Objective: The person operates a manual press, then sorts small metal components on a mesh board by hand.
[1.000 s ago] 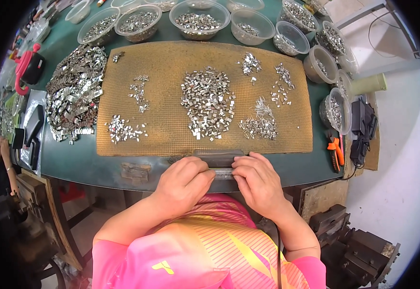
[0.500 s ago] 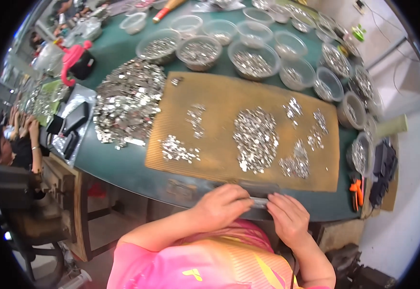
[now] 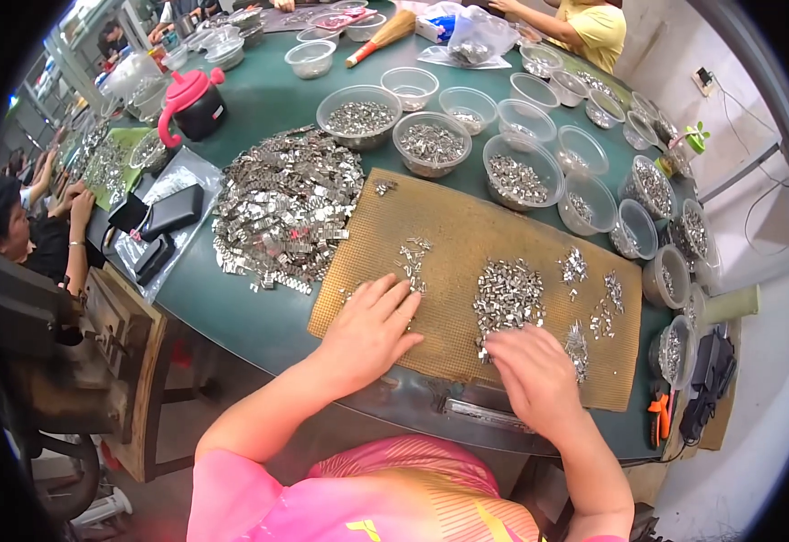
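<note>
My left hand lies palm down over the lower left of a brown ribbed mat, fingers stretched out. It covers most of a small heap of metal pieces, with another small heap just beyond its fingertips. My right hand is at the near edge of the central pile of small silvery metal pieces. Its fingers are bent together, slightly blurred, and what is between the tips is too small to make out. Below the mat, between my hands, a metal holder with a long slot sits at the table edge.
A large mound of metal links lies left of the mat. Several clear plastic bowls curve around its back and right. A pink-lidded black jug and black cases stand left. Orange-handled pliers lie right. Other people sit around the table.
Both hands have left the slotted metal holder at the table edge and moved forward over the mat, the left to the left-hand heap, the right to the central pile. The view has shifted.
</note>
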A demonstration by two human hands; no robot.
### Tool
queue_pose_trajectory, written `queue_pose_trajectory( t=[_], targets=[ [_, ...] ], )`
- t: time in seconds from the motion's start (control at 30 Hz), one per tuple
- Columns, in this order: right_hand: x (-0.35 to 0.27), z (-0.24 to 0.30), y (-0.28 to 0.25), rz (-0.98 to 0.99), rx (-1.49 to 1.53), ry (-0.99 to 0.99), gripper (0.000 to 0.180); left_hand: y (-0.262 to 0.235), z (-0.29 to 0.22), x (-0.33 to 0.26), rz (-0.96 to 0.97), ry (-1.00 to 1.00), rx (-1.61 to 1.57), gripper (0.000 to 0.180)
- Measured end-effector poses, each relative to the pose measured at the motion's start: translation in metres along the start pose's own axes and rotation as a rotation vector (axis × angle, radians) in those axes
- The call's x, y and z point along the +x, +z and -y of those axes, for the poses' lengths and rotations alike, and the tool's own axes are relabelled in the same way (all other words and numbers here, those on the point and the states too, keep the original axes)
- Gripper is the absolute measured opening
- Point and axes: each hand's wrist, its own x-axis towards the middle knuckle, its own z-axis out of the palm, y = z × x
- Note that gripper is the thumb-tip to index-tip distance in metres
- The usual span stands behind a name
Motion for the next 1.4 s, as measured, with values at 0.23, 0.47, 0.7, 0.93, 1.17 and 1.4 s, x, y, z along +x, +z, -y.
queue_pose_trajectory(
  t=[0.23,0.47,0.7,0.93,1.17,1.4],
  targets=[
    [0.066,-0.030,0.045,-0.009,0.011,-0.109,0.019,0.017,-0.020,0.000,0.081,0.075,-0.090,0.058],
    [0.080,-0.039,0.069,0.067,0.006,-0.021,0.018,0.020,-0.029,-0.001,0.172,0.181,-0.262,0.051],
    [0.083,-0.032,0.079,0.100,-0.240,-0.147,0.015,0.005,-0.015,-0.005,0.023,0.179,-0.349,0.037],
    [0.075,-0.033,0.066,0.056,-0.125,-0.025,0.010,0.003,0.015,0.019,-0.130,0.027,-0.132,0.026],
    [0.021,-0.023,0.019,0.035,-0.005,0.120,0.010,0.018,0.007,0.025,-0.080,0.057,-0.052,0.016],
    [-0.052,-0.012,-0.017,0.066,0.133,0.318,0.013,0.012,-0.001,0.025,-0.052,0.109,-0.175,0.017]
  ],
)
